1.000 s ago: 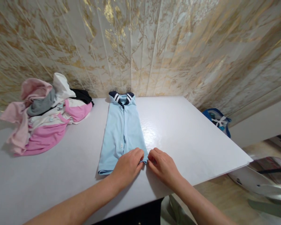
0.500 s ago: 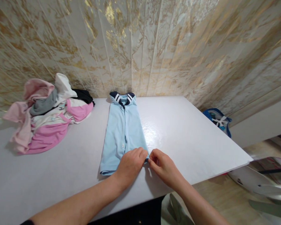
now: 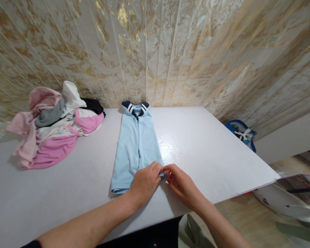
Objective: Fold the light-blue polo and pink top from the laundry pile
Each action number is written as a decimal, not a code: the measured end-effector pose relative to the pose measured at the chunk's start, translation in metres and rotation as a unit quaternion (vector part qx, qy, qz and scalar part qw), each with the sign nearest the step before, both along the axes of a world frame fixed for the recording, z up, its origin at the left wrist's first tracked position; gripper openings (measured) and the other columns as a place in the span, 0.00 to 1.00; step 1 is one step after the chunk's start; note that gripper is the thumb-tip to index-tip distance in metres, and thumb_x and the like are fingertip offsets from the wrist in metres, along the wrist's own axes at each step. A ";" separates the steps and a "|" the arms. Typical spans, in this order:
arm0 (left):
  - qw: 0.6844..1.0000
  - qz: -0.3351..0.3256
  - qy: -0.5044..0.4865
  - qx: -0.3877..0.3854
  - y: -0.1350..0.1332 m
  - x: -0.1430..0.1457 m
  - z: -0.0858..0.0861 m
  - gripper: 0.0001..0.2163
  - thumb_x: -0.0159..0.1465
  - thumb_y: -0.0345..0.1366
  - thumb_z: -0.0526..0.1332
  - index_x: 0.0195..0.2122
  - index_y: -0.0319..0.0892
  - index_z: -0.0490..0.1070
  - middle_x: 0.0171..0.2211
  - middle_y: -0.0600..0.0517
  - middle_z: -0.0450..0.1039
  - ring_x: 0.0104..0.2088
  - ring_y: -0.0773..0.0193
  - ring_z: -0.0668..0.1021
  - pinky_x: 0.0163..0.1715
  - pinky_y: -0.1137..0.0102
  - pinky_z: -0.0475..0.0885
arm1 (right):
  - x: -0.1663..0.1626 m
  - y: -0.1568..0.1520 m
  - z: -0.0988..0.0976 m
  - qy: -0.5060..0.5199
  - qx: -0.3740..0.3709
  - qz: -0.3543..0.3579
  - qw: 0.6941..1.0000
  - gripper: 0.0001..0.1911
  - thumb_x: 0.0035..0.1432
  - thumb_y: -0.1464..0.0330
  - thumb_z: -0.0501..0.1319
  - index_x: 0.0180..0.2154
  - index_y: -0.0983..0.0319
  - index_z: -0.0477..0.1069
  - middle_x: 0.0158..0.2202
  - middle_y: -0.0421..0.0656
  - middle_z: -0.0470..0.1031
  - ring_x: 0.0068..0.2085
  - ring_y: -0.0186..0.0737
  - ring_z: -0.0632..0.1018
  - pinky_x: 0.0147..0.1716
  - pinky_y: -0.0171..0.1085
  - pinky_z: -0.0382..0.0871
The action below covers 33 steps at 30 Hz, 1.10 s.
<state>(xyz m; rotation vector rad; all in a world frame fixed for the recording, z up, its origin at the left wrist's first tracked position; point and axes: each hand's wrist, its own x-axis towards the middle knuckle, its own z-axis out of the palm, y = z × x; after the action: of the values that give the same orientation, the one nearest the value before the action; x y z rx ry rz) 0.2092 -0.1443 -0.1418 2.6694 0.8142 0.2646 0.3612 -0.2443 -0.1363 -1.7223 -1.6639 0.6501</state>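
A light blue collared top lies folded into a long narrow shape on the table, its navy collar with white stripes at the far end. A seam runs down its middle, with a small whitish tag or pull low on it. My left hand presses on the near right part of the top, its fingers closed over the cloth by the hem. Just right of it, my right hand is at the hem's corner, fingers loosely curved and apart. Its fingertips are close to the fabric; whether they touch it is hard to see.
On the left of the white table sits a heap of crumpled clothes in pink, white, grey and black. A patterned wall covering rises behind. Beyond the right edge are a blue bag and a white chair-like object.
My right hand has loosened from a pinch at the hem's corner, and its fingers are now apart. My left hand stays on the top. The view has shifted slightly.
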 end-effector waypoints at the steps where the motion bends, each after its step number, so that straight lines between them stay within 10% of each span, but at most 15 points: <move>1: 1.000 0.002 -0.002 -0.007 0.000 0.000 -0.001 0.02 0.66 0.30 0.54 0.37 0.45 0.62 0.35 0.54 0.70 0.34 0.62 0.74 0.32 0.69 0.65 | -0.001 0.001 0.000 -0.002 -0.003 -0.002 1.000 0.18 0.56 0.77 0.52 0.46 0.55 0.64 0.39 0.39 0.72 0.37 0.36 0.72 0.38 0.35 0.65; 20: 0.997 -0.074 -0.028 -0.018 -0.003 -0.008 0.004 0.03 0.67 0.32 0.54 0.37 0.42 0.66 0.36 0.52 0.69 0.37 0.61 0.73 0.36 0.67 0.67 | -0.007 0.004 -0.009 -0.044 -0.001 -0.025 0.999 0.07 0.58 0.74 0.54 0.38 0.58 0.66 0.35 0.39 0.71 0.35 0.37 0.70 0.36 0.35 0.60; 26: 0.997 -0.028 -0.061 -0.024 0.039 -0.033 0.036 0.06 0.67 0.34 0.53 0.36 0.42 0.69 0.37 0.50 0.69 0.41 0.59 0.72 0.43 0.64 0.67 | -0.006 -0.001 -0.003 -0.059 -0.028 -0.011 0.998 0.06 0.59 0.73 0.53 0.37 0.58 0.67 0.32 0.39 0.70 0.32 0.36 0.69 0.34 0.35 0.60; 33: 0.994 -0.005 -0.051 -0.099 0.079 -0.043 0.024 0.14 0.59 0.22 0.49 0.35 0.42 0.72 0.38 0.51 0.67 0.42 0.62 0.72 0.44 0.68 0.68 | -0.007 0.001 0.005 -0.120 -0.069 -0.021 0.990 0.07 0.62 0.68 0.54 0.34 0.58 0.69 0.31 0.39 0.72 0.31 0.36 0.71 0.32 0.35 0.60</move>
<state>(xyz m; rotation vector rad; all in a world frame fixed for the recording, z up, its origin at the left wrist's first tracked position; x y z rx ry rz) 0.1665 -0.0652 -0.1182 2.4539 0.7527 0.2992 0.3541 -0.2431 -0.1310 -1.9947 -1.7734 0.5669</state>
